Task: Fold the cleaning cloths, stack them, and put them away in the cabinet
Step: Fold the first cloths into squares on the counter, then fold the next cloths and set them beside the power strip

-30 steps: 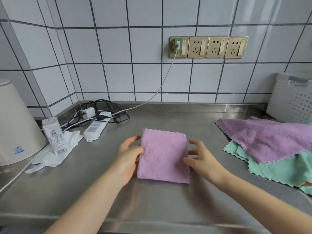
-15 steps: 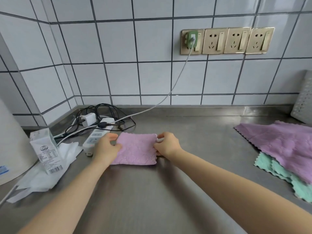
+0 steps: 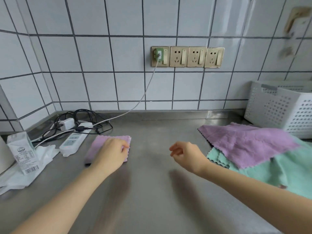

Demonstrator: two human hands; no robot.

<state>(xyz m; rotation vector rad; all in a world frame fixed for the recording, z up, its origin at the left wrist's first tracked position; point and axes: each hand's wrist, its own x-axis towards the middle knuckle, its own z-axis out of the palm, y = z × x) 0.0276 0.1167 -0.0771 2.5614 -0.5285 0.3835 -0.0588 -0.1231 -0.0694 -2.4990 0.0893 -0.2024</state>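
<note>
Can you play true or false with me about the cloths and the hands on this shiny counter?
1. The left hand rests on the folded purple cloth. True.
2. The right hand is holding a green cloth. False: it is empty, hovering over bare counter, fingers loosely curled.
3. An unfolded purple cloth lies on top of the green cloths. True.
4. The folded cloth is inside the white basket. False: it lies on the counter beside the power strip.
5. All four wall sockets have plugs in them. False: only the leftmost one holds a green charger.
</note>
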